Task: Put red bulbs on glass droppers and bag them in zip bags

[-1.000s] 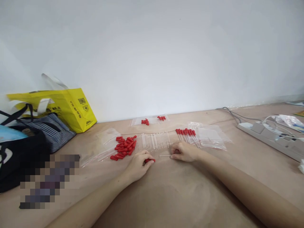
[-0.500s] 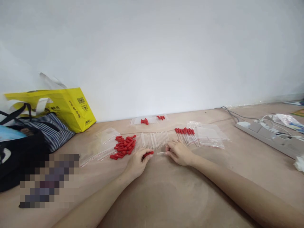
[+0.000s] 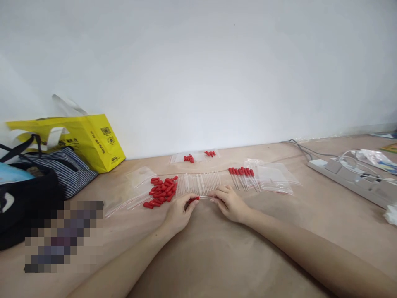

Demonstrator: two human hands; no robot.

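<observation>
Near the middle of the table, my left hand [image 3: 180, 211] is closed around a red rubber dropper bulb [image 3: 196, 198], most of it hidden by the fingers. My right hand [image 3: 229, 203] pinches a thin clear dropper tube [image 3: 205, 197], held level. The tube's left end meets the bulb's open end; whether it sits inside I cannot tell. Just beyond my hands lies a row of loose clear tubes [image 3: 198, 183]. A heap of red bulbs [image 3: 161, 191] lies beyond my left hand. Several droppers with red bulbs fitted [image 3: 242, 171] lie side by side at the right.
Clear plastic bags [image 3: 274, 177] lie right of the fitted droppers, and more bags [image 3: 136, 190] left of the heap. A filled bag [image 3: 178, 158] lies near the wall. A yellow bag [image 3: 93, 140] and a striped pouch [image 3: 74, 169] stand left; a power strip [image 3: 350, 178] lies right.
My right hand has moved left with the tube, closing the gap so that its end now meets the red bulb. My left hand has stayed nearly still.
</observation>
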